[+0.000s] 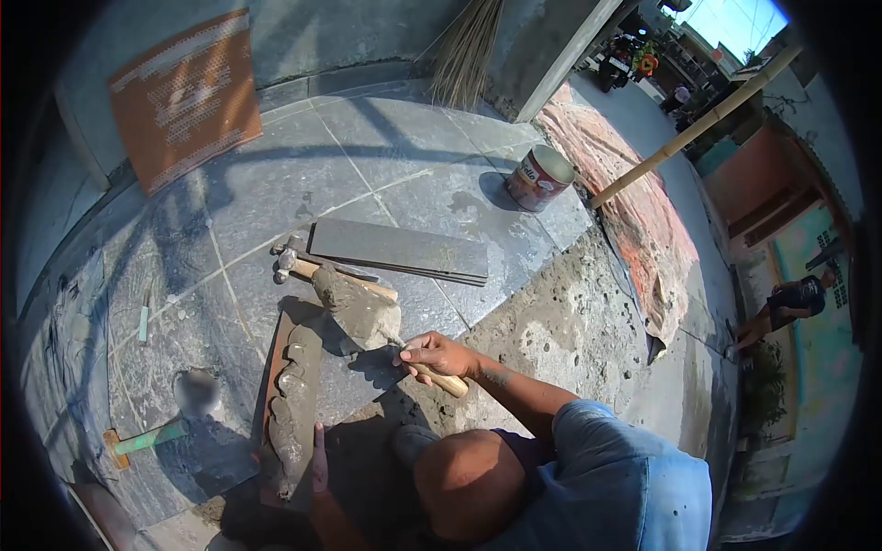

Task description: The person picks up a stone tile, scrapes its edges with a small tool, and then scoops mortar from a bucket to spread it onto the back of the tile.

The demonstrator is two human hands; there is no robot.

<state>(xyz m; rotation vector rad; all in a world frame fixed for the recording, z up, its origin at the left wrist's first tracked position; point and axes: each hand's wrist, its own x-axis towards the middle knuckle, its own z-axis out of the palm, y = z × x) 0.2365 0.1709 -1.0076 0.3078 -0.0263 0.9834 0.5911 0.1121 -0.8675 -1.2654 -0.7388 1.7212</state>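
Note:
My right hand [434,360] is closed round the wooden handle [441,379] of a trowel, whose blade [363,312] is coated in wet grey mortar. Its blade hangs above the floor, just right of a narrow tile strip [275,363] with a brown edge. Lumpy mortar [292,404] lies along most of that strip. At the strip's lower right edge is my left hand [320,468], one finger stretched along the side and a fingertip apparently showing on the opposite edge. Shadow hides the rest of this hand. Beyond the trowel lies a hammer [299,264].
Stacked grey tile strips [400,248] lie on the tiled floor beside the hammer. A paint can [540,178] stands near the rough mortar bed [560,321]. At lower left is a green-handled mallet [152,438]. A bamboo pole [698,124] slants at right, and a person [797,296] is farther off.

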